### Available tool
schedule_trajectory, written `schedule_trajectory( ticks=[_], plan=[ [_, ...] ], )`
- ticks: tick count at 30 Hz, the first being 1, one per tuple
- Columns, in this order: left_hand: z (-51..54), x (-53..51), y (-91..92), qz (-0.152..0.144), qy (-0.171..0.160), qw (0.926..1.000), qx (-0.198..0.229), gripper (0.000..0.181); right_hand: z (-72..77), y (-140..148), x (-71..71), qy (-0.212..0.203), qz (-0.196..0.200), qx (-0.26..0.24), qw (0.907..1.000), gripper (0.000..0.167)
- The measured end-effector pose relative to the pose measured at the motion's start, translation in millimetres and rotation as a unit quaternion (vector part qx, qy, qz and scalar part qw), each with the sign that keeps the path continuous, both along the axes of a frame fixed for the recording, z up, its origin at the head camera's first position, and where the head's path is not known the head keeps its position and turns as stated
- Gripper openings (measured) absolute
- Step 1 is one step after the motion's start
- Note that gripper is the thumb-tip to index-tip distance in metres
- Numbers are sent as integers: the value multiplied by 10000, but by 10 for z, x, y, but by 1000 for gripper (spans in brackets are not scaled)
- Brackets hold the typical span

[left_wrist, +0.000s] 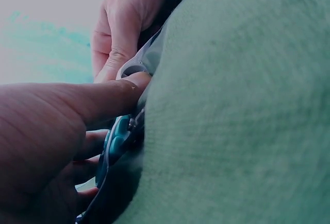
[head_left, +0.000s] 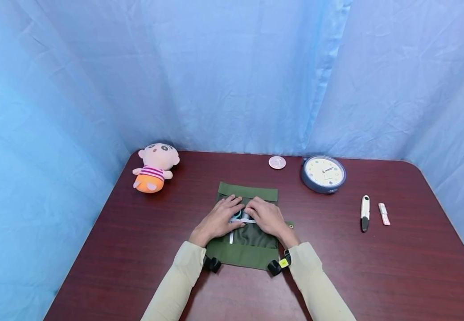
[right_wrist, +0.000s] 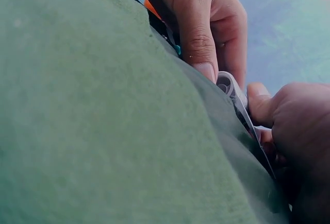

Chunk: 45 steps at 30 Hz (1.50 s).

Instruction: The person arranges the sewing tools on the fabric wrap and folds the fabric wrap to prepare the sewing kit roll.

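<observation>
On a white-banded green pouch [head_left: 245,256], the left hand [head_left: 219,218] lies straight-fingered at ten o'clock; the right hand [head_left: 268,217], at two, grips unclearly.

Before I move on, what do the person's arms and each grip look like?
Both arms wear pale cream, the left sleeve and right sleeve reaching to the wrist. A black left wrist device and black right wrist device sit by the cuffs, the right one bearing a yellow label. The left grip and right grip are gloveless.
</observation>
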<state>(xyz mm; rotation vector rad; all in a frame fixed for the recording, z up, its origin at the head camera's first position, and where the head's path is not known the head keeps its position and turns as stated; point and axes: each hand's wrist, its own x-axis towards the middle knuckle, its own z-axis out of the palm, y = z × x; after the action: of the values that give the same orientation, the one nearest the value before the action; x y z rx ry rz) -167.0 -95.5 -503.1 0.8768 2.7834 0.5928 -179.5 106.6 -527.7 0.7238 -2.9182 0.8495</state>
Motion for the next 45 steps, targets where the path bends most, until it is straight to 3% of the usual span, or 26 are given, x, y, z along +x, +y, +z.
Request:
schedule_trajectory(
  ticks=[8,17,27,37,45],
  plan=[
    [1,-5,1,-5,13,10000,14,57,23,36,-5,-259,-57,-554,9981,19],
    [1,-2,-10,-7,-24,10000,41,58,14,-27,8,-9,-61,155,9999,19],
    [-1,-8,-8,23,-63,10000,26,58,31,17,1,-230,-20,-337,9992,20],
    [-17,-1,-15,-3,-100,9999,53,59,39,-20,14,-273,31,200,9994,20],
    [-17,-4,-16,6,-92,9999,81,60,30,40,-2,-396,110,-392,9984,19]
  ],
)
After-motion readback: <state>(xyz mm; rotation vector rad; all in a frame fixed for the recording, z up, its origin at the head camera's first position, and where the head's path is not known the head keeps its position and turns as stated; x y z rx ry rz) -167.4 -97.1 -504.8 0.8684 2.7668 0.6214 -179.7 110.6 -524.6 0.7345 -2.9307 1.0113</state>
